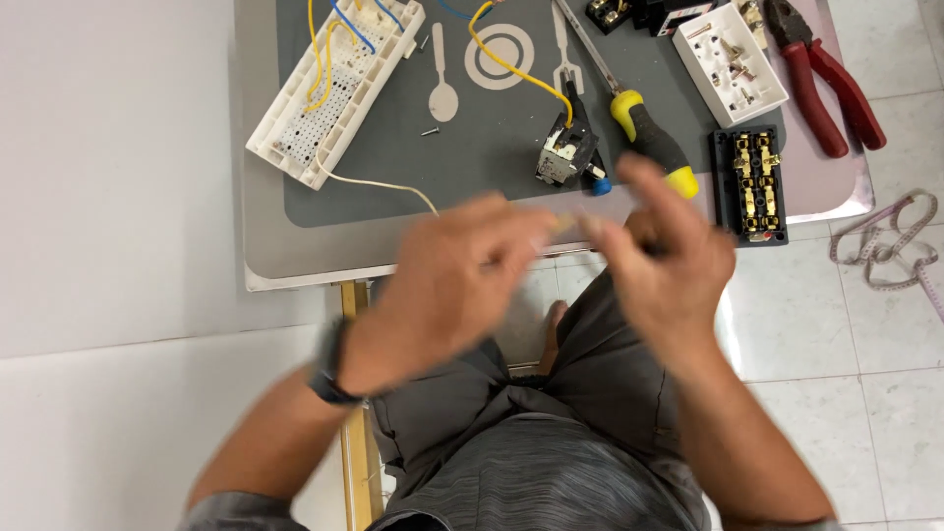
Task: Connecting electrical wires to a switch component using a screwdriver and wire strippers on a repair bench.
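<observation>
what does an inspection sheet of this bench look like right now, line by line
surface: grey mat on a small table
job's things: both hands pinch a small pale piece, blurred; black switch module lies nearest
clutter: white perforated housing, yellow-handled screwdriver, white cover plate, black terminal block, red pliers
grippers: left hand and right hand meet at the fingertips, motion-blurred
cables: yellow and blue wires in the housing, white wire trailing off
surroundings: tiled floor, measuring tape
</observation>
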